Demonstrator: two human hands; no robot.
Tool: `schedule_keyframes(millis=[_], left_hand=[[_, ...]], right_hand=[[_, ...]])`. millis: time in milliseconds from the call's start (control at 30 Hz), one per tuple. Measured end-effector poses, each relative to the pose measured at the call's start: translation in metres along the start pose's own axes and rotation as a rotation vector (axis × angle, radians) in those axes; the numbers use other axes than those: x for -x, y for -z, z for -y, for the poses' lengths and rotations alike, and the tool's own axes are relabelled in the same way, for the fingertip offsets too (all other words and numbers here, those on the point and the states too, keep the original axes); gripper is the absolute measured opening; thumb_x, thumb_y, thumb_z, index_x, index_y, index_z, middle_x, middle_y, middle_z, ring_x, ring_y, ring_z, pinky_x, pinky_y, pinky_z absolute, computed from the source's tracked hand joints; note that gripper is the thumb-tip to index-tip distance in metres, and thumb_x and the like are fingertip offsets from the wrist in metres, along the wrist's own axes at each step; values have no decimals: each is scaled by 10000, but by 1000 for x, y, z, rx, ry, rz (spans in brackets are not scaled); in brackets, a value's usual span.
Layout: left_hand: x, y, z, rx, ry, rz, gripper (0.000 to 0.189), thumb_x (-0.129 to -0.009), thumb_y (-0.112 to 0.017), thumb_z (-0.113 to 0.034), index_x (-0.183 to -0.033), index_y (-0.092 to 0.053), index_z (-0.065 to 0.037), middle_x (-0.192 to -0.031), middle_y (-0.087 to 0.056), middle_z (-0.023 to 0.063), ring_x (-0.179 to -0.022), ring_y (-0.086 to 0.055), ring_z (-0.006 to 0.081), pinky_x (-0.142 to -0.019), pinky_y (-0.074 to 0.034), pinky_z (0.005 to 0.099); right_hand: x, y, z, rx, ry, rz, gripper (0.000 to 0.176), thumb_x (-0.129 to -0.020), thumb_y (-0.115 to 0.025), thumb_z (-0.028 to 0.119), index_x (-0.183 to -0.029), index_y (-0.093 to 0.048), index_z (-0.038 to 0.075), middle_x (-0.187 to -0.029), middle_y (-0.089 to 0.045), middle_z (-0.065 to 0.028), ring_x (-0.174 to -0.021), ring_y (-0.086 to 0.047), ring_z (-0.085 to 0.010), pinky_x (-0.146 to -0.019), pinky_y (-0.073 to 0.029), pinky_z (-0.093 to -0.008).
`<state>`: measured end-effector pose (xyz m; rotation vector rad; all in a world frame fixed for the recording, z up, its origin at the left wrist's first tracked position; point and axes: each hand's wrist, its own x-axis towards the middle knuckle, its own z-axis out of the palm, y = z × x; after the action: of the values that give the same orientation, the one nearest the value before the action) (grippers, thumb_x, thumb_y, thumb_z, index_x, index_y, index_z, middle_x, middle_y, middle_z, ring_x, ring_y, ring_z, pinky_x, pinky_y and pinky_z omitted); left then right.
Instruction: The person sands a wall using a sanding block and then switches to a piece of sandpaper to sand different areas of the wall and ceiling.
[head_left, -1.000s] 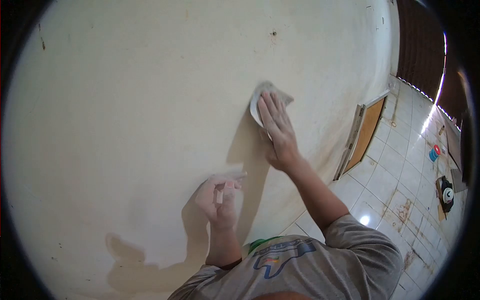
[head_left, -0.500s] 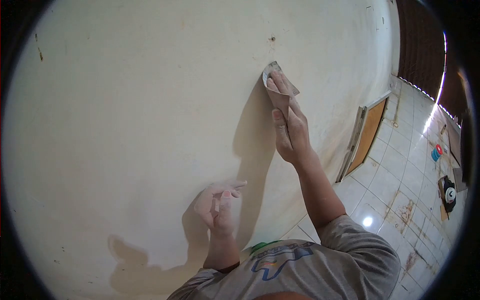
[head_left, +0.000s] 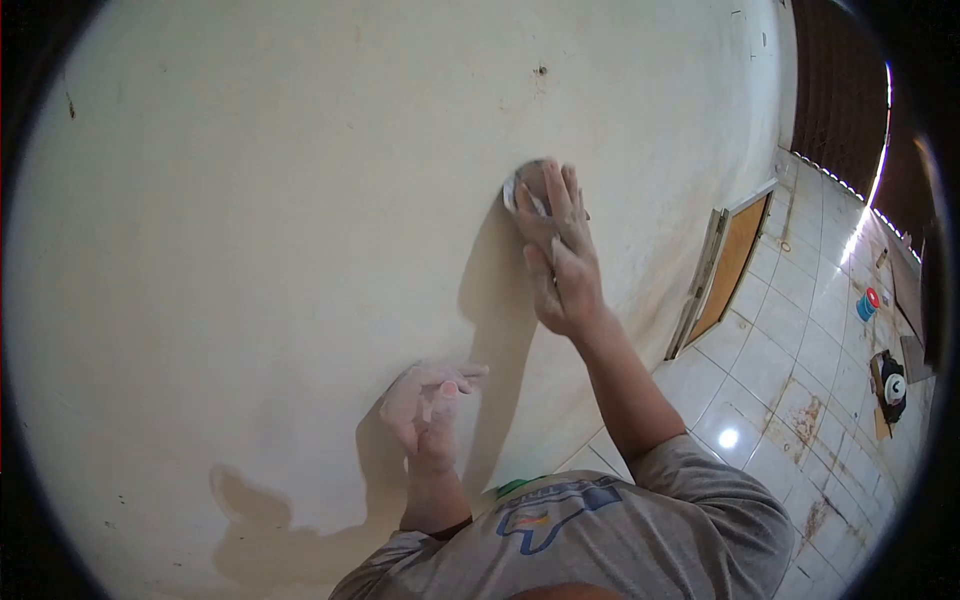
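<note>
A pale wall (head_left: 280, 200) fills most of the view. High on it, my right hand (head_left: 562, 235) presses a folded piece of sandpaper (head_left: 532, 188) against the surface, its fingers over the sheet. Whitish dust covers both hands. My left hand (head_left: 425, 405) is lower, close to the wall, with its fingers bent and slightly apart and nothing visible in it. Above the sandpaper the wall has a small dark hole (head_left: 541, 71).
To the right lie a wooden panel in a frame (head_left: 735, 262) and a tiled floor (head_left: 765, 330). On the floor are a blue and red container (head_left: 867, 304) and a white round item (head_left: 895, 388) on something black. A dark corrugated shutter (head_left: 840, 90) stands at the upper right.
My right hand has moved down and slightly left along the wall with the sandpaper, and its fingers now lie more across the sheet. My left hand has barely shifted.
</note>
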<state>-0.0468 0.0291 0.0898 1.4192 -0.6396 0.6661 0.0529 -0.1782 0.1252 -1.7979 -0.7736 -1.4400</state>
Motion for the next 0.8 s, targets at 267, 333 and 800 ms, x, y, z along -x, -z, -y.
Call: schedule_keyframes(millis=[267,333,800], left_hand=[[7,4,6,-204,3,93,191,-962,-607,-127,-869,-679,23,-796,-726,140,-754,-718,247,-709,-561,340],[7,2,9,-201,-16,96,211,-966,-588,-140,-864,-677,22,-794,-727,146,-742,-715,250,-705,-559,338],[-1,6,-6,-249,115,226,318,-1016,-570,-238,-899,-698,28,-825,-730,133,-723,-669,202,-703,-537,319]], right_hand=[[49,-27,-2,-196,-91,5,583,-937,-525,37,-1510,-459,-48,-1637,-323,-269,-1527,-279,-469,-1238,-222,-573],[83,-41,-2,-180,-99,-67,598,-929,-521,33,-1517,-451,-46,-1634,-327,-273,-1525,-285,-468,-1237,-221,-573],[-18,2,-14,-131,-49,-35,582,-939,-514,-3,-1519,-468,-17,-1627,-370,-230,-1533,-263,-464,-1243,-211,-554]])
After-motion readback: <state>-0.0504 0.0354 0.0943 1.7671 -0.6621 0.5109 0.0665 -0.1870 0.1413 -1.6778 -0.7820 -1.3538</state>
